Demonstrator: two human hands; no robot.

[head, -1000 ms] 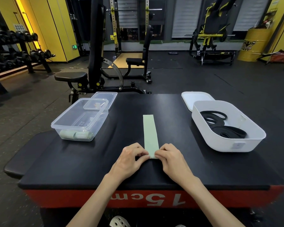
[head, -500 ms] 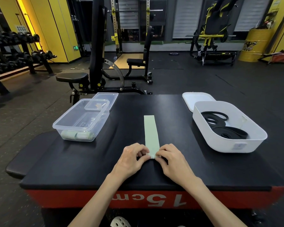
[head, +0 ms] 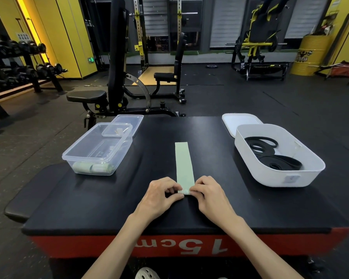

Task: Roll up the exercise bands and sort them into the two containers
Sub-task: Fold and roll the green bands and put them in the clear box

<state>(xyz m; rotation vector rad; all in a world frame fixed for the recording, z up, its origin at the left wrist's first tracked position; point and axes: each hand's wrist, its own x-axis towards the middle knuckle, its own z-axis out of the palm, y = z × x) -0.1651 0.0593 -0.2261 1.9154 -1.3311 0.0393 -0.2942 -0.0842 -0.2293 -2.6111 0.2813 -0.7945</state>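
I am looking down through the head camera at a black padded platform. A pale green band is lying flat along its middle, stretching away from me. Its near end is curling into a small roll, and both hands are pinching that roll. The left hand is gripping its left side with thumb and curled fingers, and the right hand is gripping its right side. Well to the left, a clear container is holding rolled green bands, with its clear lid behind it. To the right, a white container is holding coiled black bands, with a white lid behind it. The platform's red front is showing "15cm" in white, upside down from here. A yellow drum far back is carrying a logo too small to read.
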